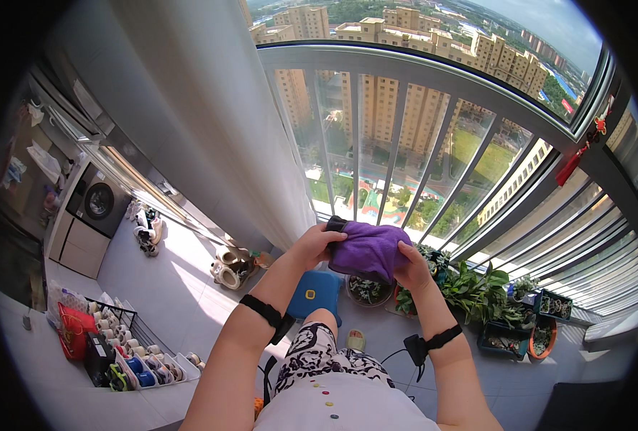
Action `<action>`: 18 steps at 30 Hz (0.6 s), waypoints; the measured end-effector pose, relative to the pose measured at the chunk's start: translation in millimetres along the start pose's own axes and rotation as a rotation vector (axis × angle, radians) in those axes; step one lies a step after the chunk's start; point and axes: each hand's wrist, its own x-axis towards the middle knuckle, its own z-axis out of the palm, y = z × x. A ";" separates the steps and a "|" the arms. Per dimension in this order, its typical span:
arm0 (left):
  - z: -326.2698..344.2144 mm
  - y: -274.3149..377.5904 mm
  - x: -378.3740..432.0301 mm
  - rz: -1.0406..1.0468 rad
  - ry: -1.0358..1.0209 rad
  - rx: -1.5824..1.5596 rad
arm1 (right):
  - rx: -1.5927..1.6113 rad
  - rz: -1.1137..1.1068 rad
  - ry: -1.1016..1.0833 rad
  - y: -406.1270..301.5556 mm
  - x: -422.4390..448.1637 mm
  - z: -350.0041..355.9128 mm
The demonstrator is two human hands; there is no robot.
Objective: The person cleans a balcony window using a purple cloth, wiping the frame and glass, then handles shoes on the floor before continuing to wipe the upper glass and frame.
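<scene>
A bunched purple cloth (371, 249) with a dark edge is held up in front of me between both hands. My left hand (317, 245) grips its left end, where a black part (336, 223) shows, with the thumb lying on top. At the right end, my right hand (411, 265) pinches the fabric between thumb and fingers. Whether anything is wrapped inside the cloth cannot be seen. Below it, a blue plastic stool (312, 295) with a yellow-rimmed opening stands on the floor, partly covered by my left forearm and knee.
Potted plants (472, 288) line the foot of the window railing (394, 151). A white curtain (211, 108) hangs at left. Shoes (228, 272) sit on the tiled floor (184, 301). Several small rolls fill a rack (122, 328) at lower left. A washing machine (99, 199) stands farther back.
</scene>
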 end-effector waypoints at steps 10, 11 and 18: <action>3.0 187.3 56.4 0.379 0.221 0.115 | -0.300 -0.655 -0.008 -150.3 90.5 134.5; -0.9 215.2 63.8 0.444 0.257 0.089 | -0.321 -0.718 0.006 -162.9 108.3 147.6; 5.6 414.2 78.4 0.916 0.355 0.087 | -1.023 -1.608 0.350 -232.3 244.1 276.2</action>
